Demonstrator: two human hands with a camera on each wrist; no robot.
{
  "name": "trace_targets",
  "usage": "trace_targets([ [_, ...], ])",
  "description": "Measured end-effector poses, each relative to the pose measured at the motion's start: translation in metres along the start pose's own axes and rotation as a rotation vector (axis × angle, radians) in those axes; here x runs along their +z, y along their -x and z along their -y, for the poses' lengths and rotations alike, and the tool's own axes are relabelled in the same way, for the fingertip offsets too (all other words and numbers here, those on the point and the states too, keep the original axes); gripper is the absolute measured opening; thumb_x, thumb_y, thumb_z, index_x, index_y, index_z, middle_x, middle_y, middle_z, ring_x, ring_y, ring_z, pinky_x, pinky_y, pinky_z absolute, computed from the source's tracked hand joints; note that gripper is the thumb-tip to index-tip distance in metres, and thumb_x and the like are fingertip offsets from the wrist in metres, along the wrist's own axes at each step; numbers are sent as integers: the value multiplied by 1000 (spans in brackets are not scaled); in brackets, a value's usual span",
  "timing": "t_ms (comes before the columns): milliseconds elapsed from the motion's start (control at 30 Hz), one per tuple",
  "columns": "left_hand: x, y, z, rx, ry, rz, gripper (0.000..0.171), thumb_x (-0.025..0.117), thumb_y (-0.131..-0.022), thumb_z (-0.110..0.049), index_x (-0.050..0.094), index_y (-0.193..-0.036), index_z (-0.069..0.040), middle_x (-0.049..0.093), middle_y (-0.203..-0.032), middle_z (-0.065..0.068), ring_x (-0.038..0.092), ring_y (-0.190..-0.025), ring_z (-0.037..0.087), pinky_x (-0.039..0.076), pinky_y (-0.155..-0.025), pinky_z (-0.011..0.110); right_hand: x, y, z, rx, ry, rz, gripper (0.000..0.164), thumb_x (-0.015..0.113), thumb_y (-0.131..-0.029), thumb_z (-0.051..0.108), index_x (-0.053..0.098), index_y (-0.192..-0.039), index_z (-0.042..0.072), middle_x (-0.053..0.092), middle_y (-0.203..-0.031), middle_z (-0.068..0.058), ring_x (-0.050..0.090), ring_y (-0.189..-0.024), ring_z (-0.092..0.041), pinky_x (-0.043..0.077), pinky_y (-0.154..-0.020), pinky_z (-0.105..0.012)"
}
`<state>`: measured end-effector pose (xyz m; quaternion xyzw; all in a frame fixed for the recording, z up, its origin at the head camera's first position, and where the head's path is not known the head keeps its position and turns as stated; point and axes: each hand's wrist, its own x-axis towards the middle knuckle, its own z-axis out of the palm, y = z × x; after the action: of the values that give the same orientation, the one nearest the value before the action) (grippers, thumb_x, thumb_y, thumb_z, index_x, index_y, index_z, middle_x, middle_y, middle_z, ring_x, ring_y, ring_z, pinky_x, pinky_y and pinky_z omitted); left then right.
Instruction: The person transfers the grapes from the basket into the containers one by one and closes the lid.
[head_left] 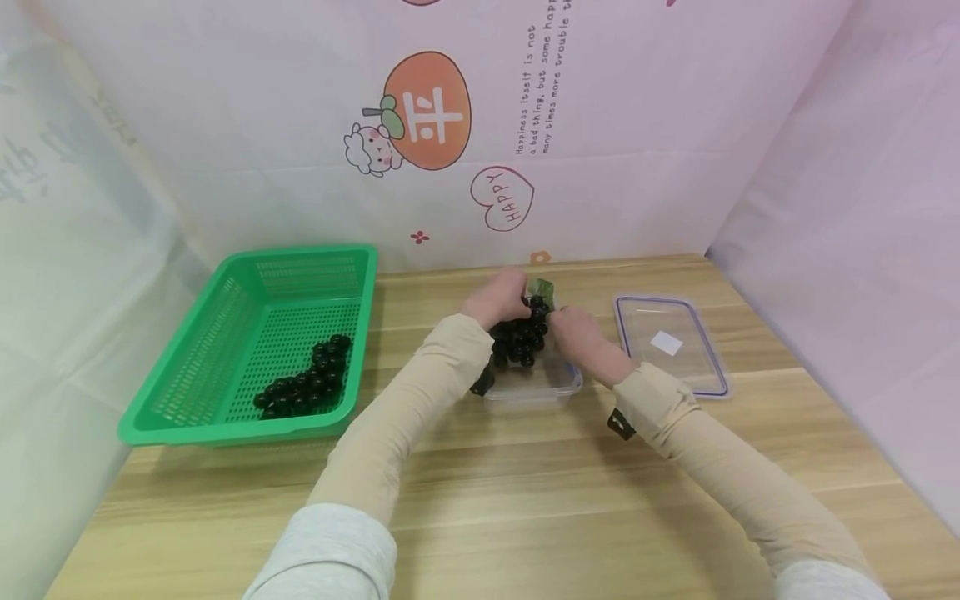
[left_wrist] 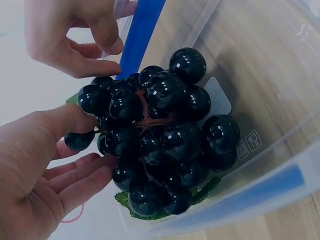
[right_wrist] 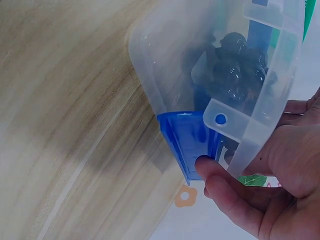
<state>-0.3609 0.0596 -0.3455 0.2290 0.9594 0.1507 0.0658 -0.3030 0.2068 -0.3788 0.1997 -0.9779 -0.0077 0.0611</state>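
Note:
A bunch of dark grapes (head_left: 528, 337) with green leaves (head_left: 542, 290) is at the clear plastic container (head_left: 534, 393). My left hand (head_left: 498, 298) holds this bunch by its stem end, thumb on one side and fingers beneath, as the left wrist view shows. The grapes (left_wrist: 160, 135) overlap the container's inside there, with a brown stem among them. At the container's far right side, my right hand (head_left: 583, 337) grips the wall by the blue latch (right_wrist: 187, 140), one fingertip against that latch. The rim partly covers the right hand (right_wrist: 280, 185) in its wrist view.
To the left stands a green basket (head_left: 247, 430) with more dark grapes (head_left: 311, 383) in its near right corner. A clear lid (head_left: 648, 333) with a blue seal and a white label lies right of the container. Behind the wooden table (head_left: 480, 500) hangs a printed cloth (head_left: 600, 200).

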Motion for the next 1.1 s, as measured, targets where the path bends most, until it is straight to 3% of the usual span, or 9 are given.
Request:
trace_targets([
  [167, 0, 5, -3, -41, -33, 30, 18, 65, -84, -15, 47, -80, -12, 47, -76, -1, 46, -69, 14, 39, -55, 27, 1, 0, 3, -9, 5, -8, 5, 64, -74, -5, 64, -79, -4, 63, -74, -18, 61, -65, -28, 54, -53, -39],
  [433, 0, 9, -3, -33, -63, 32, 13, 64, -85, -15, 52, -83, -11, 52, -77, 0, 49, -70, 14, 42, -57, 28, 1, 0, 5, 1, -39, 24, 4, 61, -76, -6, 64, -80, -4, 63, -76, -20, 61, -68, -30, 55, -56, -40],
  [567, -4, 11, -3, -12, -55, 32, 13, 63, -86, -15, 55, -94, -8, 56, -90, 2, 51, -80, 15, 46, -68, 29, 1, 0, 4, -6, -46, 12, 5, 61, -77, -6, 64, -80, -5, 63, -77, -21, 62, -68, -32, 55, -57, -42],
  [700, -11, 12, 1, 35, -44, 15, 24, 63, -86, -13, 56, -108, -4, 61, -105, 6, 55, -93, 18, 48, -82, 31, 0, 0, 3, -16, -57, 1, 5, 60, -75, -7, 63, -79, -5, 63, -75, -21, 62, -66, -31, 55, -56, -41],
  [833, -23, 16, 9, 55, -3, -14, 26, 64, -85, -11, 55, -107, -2, 61, -107, 11, 57, -95, 23, 48, -84, 33, 1, -1, 1, -18, -52, -11, 5, 58, -77, -8, 63, -79, -6, 63, -75, -21, 62, -66, -31, 55, -55, -40],
  [933, -33, 21, 19, 40, 48, -31, 25, 64, -84, -9, 54, -106, -2, 61, -106, 12, 57, -95, 24, 49, -84, 34, 1, -1, 0, -24, -42, -17, 7, 56, -79, -9, 63, -80, -6, 63, -75, -22, 62, -66, -31, 55, -55, -40],
  [1100, -49, 32, 43, -1, 59, -52, 27, 64, -84, -10, 54, -108, -2, 59, -110, 13, 57, -98, 26, 50, -85, 35, 1, -1, -1, -31, -53, -2, 7, 57, -79, -8, 63, -81, -7, 63, -76, -22, 62, -66, -31, 56, -56, -40],
])
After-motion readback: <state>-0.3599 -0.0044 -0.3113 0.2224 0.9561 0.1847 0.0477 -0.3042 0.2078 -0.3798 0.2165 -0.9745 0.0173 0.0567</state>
